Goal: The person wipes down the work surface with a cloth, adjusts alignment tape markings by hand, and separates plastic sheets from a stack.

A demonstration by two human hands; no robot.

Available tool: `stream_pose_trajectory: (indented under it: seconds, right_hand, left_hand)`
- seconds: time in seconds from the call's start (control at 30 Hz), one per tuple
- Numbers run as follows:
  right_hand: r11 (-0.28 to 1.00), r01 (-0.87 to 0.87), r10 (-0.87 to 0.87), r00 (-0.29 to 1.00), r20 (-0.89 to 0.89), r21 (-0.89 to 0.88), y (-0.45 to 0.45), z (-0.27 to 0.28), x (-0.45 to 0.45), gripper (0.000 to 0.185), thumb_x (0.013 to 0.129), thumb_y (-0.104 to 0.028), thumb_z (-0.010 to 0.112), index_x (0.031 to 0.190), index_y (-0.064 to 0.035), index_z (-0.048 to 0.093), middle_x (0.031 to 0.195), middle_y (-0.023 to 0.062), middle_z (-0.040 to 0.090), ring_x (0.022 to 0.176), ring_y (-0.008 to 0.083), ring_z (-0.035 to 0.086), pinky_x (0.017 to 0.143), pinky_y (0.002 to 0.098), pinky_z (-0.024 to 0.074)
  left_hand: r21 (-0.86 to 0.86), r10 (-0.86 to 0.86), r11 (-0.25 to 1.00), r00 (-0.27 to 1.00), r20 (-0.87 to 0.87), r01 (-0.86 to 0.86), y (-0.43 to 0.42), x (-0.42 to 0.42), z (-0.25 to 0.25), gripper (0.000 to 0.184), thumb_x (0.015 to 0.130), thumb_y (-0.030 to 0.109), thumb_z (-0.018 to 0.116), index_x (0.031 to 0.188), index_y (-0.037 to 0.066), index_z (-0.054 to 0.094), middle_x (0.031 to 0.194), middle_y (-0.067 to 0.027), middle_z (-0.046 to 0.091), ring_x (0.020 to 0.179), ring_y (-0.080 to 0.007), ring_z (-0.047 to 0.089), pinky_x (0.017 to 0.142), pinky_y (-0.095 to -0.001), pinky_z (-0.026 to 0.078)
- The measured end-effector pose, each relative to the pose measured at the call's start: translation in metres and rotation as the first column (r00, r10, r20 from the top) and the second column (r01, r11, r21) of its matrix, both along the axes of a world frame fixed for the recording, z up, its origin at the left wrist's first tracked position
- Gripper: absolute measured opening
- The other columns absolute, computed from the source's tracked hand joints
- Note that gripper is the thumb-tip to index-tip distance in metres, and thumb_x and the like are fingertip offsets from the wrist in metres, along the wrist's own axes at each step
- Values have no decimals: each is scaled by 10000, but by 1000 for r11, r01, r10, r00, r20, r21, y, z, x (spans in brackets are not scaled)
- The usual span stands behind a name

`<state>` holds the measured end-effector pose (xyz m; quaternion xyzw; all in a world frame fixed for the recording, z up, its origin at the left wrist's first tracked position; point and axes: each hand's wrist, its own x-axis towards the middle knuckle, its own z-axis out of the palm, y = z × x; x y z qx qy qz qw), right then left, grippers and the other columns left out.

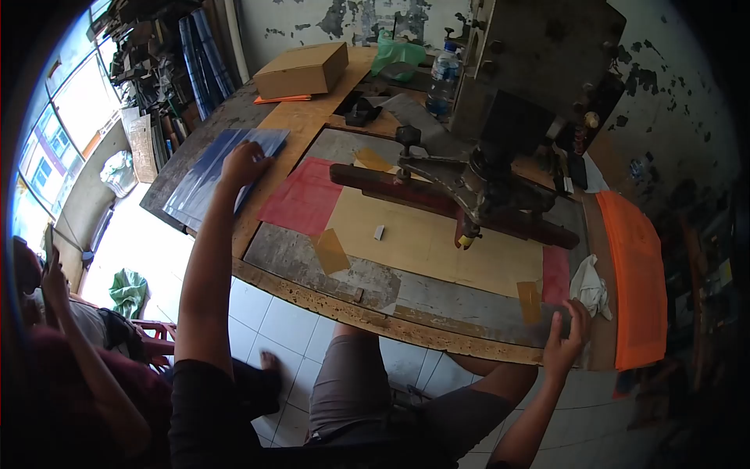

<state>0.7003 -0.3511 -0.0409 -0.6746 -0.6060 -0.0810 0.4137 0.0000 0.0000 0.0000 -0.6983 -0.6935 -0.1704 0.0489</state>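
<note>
My left hand (246, 164) is over the right side of a stack of glossy blue plastic sheets (205, 173). Its fingers are bent and closed at the edge of the top sheet. My right hand (566, 341) is by the front right corner of the bench, fingers apart and holding nothing, just below a crumpled white cloth (591, 288). Between the hands, a pale yellow board (437, 248) lies on a grey metal plate (293, 248), with red sheets (301, 195) at its ends and brown tape. On the board is a small white piece (379, 232).
A dark press head with a long bar (437, 195) hangs over the board. Orange sheets (637, 277) lie at the right. Behind are a cardboard box (303, 70), a green bag (398, 56) and a water bottle (443, 78). Another person (86, 375) is at the lower left.
</note>
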Motion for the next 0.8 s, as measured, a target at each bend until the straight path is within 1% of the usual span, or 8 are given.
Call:
stream_pose_trajectory:
  seconds: [0.2,0.4,0.5,0.57,0.63,0.67,0.73,0.8]
  right_hand:
    - [1000,12,-12,1000,4,-18,0,-2,-3,224,1046,-104,686,1237,13,695,1284,167,703,1270,369,647,1117,492,489]
    - [999,17,-17,1000,8,-28,2,-1,-4,204,1044,-91,679,1213,21,702,1251,174,710,1225,369,657,1088,492,498]
    - [999,-16,18,998,64,-31,1,5,-11,198,1050,-97,667,1198,22,721,1230,166,718,1220,356,662,1082,487,497]
    - [998,-70,70,984,162,-7,7,20,-34,175,1034,-78,671,1165,19,735,1191,156,730,1205,348,668,1064,489,502]
    - [949,-316,313,941,129,6,26,54,-97,171,990,-130,728,1121,-28,773,1117,134,749,1142,337,690,1026,479,517]
    - [891,-453,450,884,129,-4,37,69,-135,177,974,-153,752,1117,-55,785,1106,120,756,1121,338,698,1019,481,521]
    - [656,-751,754,649,105,-70,66,92,-216,230,959,-221,794,1130,-67,789,1107,104,758,1089,308,710,996,470,529]
    - [452,-889,892,448,59,-76,102,88,-289,312,979,-267,782,1210,-59,755,1117,113,748,1098,319,701,984,458,535]
  left_hand:
    - [92,-64,994,997,-36,67,45,5,-2,409,878,494,842,1000,105,802,1078,-129,778,1105,-327,743,947,-467,581]
    - [-23,-69,997,994,89,71,35,-4,-1,413,861,472,839,876,60,809,969,-175,797,970,-362,770,876,-491,596]
    - [-2,-55,998,981,-187,55,2,22,6,375,872,433,853,884,62,798,926,-170,788,946,-384,766,849,-503,589]
    - [-107,-45,994,992,-114,33,0,26,15,463,888,523,830,975,73,766,953,-178,785,953,-388,758,829,-515,577]
    - [-99,-162,984,978,-132,149,-1,29,27,528,905,568,785,1077,70,746,1062,-174,766,1006,-381,747,894,-496,581]
    - [-101,-208,974,977,-49,202,4,27,30,570,908,585,790,1190,92,742,1195,-163,732,1133,-362,709,990,-472,553]
    - [19,-313,950,950,7,313,27,12,9,574,913,575,793,1237,102,755,1259,-161,705,1200,-365,674,1039,-470,527]
    - [45,-380,925,923,61,378,43,-1,-10,564,934,553,781,1326,149,772,1346,-147,666,1318,-357,594,1137,-491,454]
